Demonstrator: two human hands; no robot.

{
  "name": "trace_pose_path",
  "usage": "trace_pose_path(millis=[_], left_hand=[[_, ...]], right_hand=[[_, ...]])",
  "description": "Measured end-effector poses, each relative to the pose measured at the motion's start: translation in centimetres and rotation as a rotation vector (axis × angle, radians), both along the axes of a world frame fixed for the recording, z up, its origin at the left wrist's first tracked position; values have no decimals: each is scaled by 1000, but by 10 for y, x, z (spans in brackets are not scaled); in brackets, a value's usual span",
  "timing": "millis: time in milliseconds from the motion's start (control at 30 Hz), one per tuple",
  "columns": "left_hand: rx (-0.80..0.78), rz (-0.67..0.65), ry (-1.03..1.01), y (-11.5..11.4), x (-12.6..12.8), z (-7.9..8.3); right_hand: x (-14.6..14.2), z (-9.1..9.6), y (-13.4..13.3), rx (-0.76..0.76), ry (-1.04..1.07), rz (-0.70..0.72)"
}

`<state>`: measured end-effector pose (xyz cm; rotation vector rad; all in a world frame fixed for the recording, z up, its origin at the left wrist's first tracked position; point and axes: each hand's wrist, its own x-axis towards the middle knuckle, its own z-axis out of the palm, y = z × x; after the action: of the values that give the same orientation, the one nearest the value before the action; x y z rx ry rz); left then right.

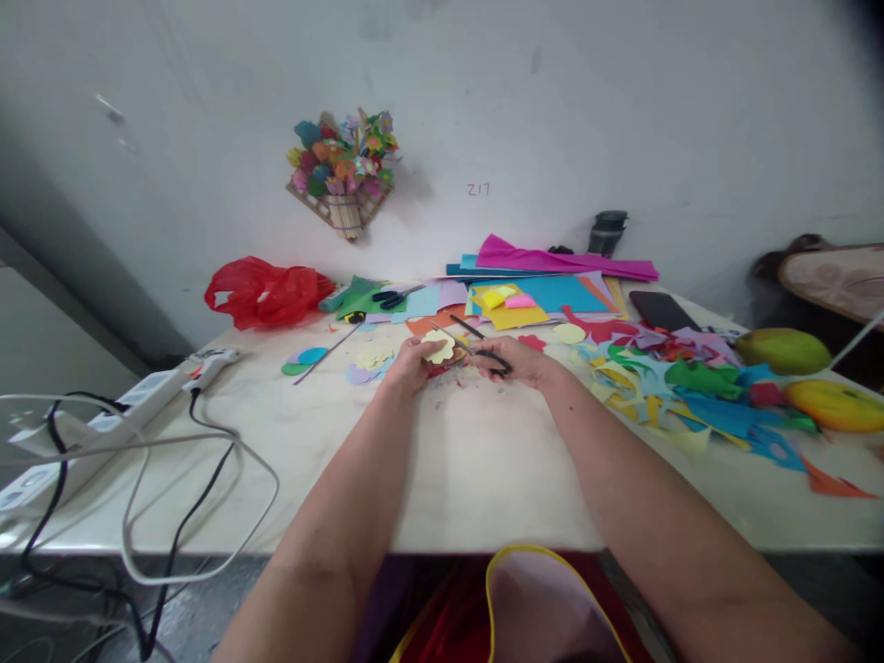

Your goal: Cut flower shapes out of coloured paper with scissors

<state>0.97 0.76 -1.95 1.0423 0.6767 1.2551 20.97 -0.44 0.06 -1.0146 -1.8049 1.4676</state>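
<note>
My left hand (412, 362) pinches a pale yellow paper flower (437, 347) with a scalloped edge. In my right hand (519, 359) is a pair of scissors (494, 361) with black handles, its blades pointing left toward the paper flower. Whether the blades touch the paper, I cannot tell. Small paper snippets (459, 376) lie on the table below both hands. Left of my left hand are pale yellow and lilac paper cutouts (373, 361). A pale yellow paper circle (569, 333) and a red paper flower (531, 343) lie beyond my right hand.
Colored paper sheets (566, 295), a second pair of scissors (390, 299) and a red plastic bag (269, 293) line the back. Paper scraps (691, 378), a phone (663, 311) and mangoes (784, 351) are on the right. A power strip (89, 437) with loose cables occupies the left.
</note>
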Motion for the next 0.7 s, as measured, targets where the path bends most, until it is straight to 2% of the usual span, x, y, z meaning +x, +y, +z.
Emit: trace_pose_path(millis=[400, 700], left_hand=[[-42, 12, 16, 1, 0, -1], [-40, 87, -13, 4, 0, -1]], right_hand=[[2, -3, 2, -28, 11, -4], [4, -11, 10, -47, 43, -1]])
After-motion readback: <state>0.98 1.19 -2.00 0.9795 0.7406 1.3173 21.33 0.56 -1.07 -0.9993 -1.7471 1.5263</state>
